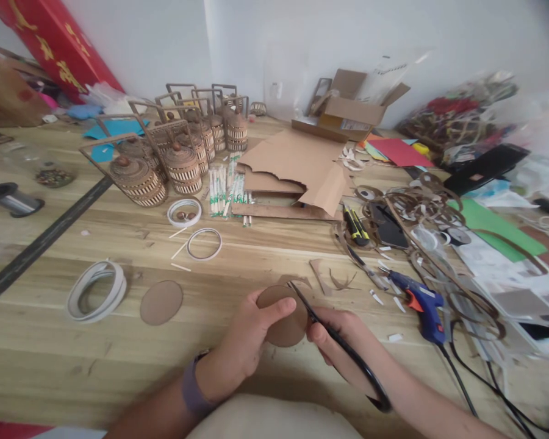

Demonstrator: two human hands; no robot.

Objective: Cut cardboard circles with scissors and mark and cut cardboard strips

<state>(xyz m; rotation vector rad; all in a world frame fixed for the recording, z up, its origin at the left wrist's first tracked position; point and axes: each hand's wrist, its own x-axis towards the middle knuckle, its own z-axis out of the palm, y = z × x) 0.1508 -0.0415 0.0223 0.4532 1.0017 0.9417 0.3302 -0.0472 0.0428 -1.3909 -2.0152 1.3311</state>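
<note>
My left hand [247,338] pinches a brown cardboard disc [281,317] low in the middle of the view, thumb on top. My right hand [343,347] grips black scissors [333,338], whose blades lie along the disc's right edge. A second cardboard disc [161,302] lies flat on the wooden floor [256,256] to the left. Small cardboard offcuts [329,277] lie just beyond my hands.
A blue glue gun [418,302] with a black cord lies right of my hands. White tape rolls [96,291], woven miniature baskets [165,161], cardboard sheets [297,167], a yellow-black utility knife [354,225] and curled cardboard strips [421,213] spread across the floor farther out.
</note>
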